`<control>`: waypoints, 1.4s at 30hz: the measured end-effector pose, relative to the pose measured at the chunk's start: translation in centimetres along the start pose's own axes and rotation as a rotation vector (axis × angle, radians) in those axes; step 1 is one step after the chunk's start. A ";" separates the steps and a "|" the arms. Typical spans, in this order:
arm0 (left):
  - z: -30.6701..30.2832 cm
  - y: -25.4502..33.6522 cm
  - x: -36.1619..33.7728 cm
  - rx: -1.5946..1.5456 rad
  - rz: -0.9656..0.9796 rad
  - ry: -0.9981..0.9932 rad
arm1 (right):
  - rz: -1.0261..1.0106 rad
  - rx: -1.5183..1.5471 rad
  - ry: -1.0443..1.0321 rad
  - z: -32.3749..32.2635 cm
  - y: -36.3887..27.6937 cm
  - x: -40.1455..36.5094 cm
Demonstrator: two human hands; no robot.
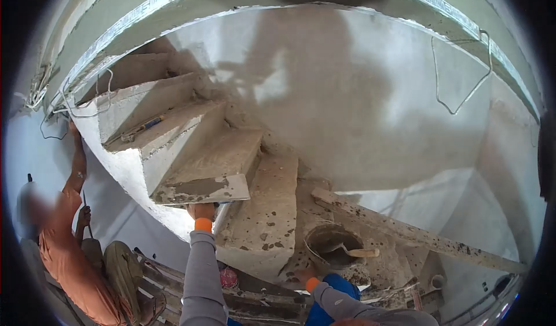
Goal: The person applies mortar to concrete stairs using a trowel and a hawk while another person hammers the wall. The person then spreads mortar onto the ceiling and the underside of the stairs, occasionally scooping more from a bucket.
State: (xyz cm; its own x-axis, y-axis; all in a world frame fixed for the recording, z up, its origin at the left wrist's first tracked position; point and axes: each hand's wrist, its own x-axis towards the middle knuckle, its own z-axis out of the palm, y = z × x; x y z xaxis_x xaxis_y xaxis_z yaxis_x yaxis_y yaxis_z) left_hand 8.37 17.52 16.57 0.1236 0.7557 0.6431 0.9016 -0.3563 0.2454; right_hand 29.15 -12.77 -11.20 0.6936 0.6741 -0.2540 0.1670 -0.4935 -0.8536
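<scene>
My left hand (201,211) is under the front edge of a flat board (202,189) with wet mortar on it, at the front of a concrete step. Its fingers are closed around a blue-edged thing, mostly hidden beneath the board. Low in the view, my right hand (302,275) rests near the lower stair edge, beside a bucket (333,245); its fingers are too small and dark to make out. A trowel with a wooden handle (364,252) lies in the bucket.
A co-worker in an orange shirt (69,256) is at the left, one arm raised to the wall. A long plank (417,231) slants across the right. A tool (145,127) lies on an upper step. Bent wires (457,109) hang above. A pink ball-like object (229,277) is below.
</scene>
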 end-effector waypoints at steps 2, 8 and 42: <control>2.4 -1.2 0.5 -0.030 0.039 0.094 | -0.003 0.069 0.035 -0.5 -0.9 -1.2; -0.7 0.2 -0.2 -0.136 -0.037 -0.024 | -0.104 0.030 0.188 -0.8 -2.6 -4.9; 4.3 -2.6 1.6 -0.109 0.075 -0.028 | -1.116 -0.297 1.160 -37.5 -26.0 -13.0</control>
State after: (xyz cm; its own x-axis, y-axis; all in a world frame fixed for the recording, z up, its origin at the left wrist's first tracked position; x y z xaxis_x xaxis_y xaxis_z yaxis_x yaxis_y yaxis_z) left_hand 8.02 22.07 13.84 0.2015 0.7391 0.6428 0.8392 -0.4687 0.2758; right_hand 42.08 -29.33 31.38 0.2448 0.0666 0.9673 0.9430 -0.2482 -0.2215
